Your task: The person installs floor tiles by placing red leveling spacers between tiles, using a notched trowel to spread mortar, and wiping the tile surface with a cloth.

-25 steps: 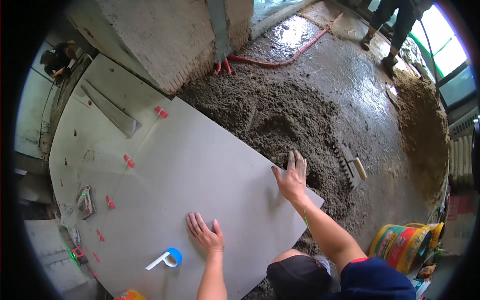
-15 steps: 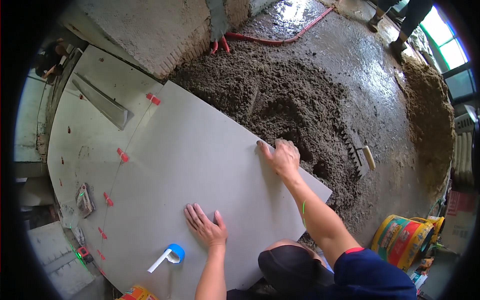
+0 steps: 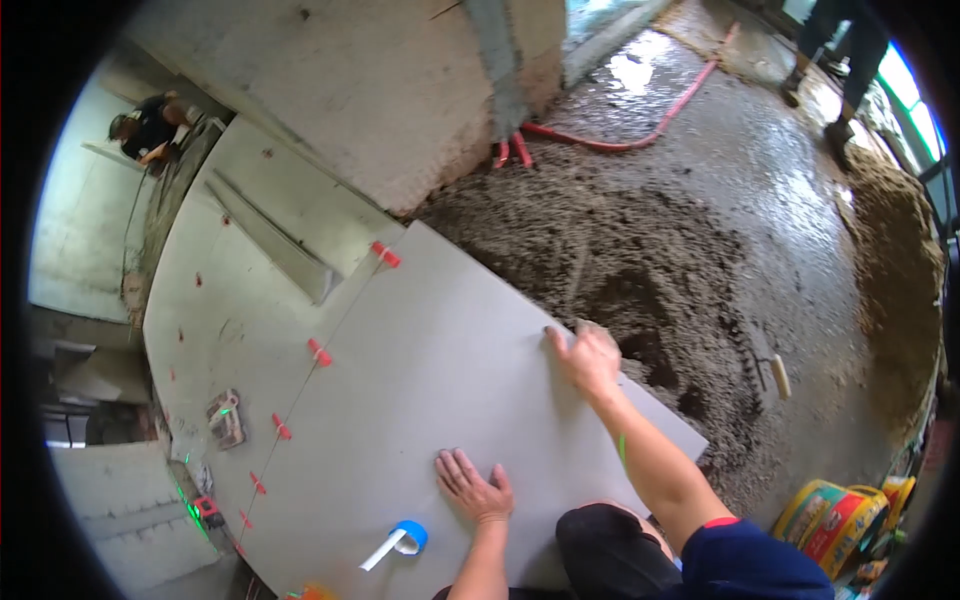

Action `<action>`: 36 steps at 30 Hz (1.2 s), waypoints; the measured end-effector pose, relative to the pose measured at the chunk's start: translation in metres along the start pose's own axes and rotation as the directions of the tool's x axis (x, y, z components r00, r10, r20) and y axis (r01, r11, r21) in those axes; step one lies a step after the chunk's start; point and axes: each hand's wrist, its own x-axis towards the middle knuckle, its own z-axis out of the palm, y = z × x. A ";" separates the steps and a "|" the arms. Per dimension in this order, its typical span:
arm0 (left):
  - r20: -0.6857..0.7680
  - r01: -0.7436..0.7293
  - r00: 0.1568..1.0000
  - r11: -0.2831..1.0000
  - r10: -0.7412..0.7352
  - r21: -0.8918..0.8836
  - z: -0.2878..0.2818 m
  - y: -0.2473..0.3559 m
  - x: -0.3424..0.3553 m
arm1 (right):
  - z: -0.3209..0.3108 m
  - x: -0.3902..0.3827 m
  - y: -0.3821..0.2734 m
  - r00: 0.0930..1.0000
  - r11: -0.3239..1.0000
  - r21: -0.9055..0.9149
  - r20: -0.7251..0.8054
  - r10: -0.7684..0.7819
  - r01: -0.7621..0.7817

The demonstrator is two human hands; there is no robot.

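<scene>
My left hand (image 3: 475,488) lies flat on the large pale grey tile (image 3: 450,350), fingers slightly apart. My right hand (image 3: 588,355) grips the tile's upper right edge, thumb on top and fingers curled over it. A blue tape roll (image 3: 410,536) with a white strip hanging out lies left of my left hand. Red levelling clips (image 3: 319,350) line the seam with the adjoining tile (image 3: 200,350). Dark, crumbly mortar (image 3: 640,250) lies beyond the edge, with a notched trowel (image 3: 779,376) on its right.
A pillar (image 3: 350,90) and red pipe (image 3: 630,142) are at the back. One person (image 3: 145,130) bends at upper left; another's legs (image 3: 855,70) stand at upper right. A bucket (image 3: 830,520), sand heap (image 3: 895,290) and laser device (image 3: 208,510) lie around the sides.
The view has swung, shifting the scene right and down. My right hand's fingers have gone from outstretched to curled over the tile edge. My left hand stays flat on the tile.
</scene>
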 end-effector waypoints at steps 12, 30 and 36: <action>0.067 -0.022 0.997 0.997 0.027 -0.073 -0.009 0.005 0.009 | -0.009 0.031 -0.020 0.940 0.975 0.063 -0.286 -0.189 0.215; 0.049 -0.016 0.999 0.991 0.023 -0.132 0.010 -0.006 -0.003 | 0.071 0.179 -0.249 0.840 0.880 -0.030 -0.283 -0.463 0.475; 0.097 -0.019 0.995 0.993 0.030 -0.113 0.010 0.004 -0.006 | 0.074 0.195 -0.239 0.916 0.929 -0.047 -0.157 -0.369 0.366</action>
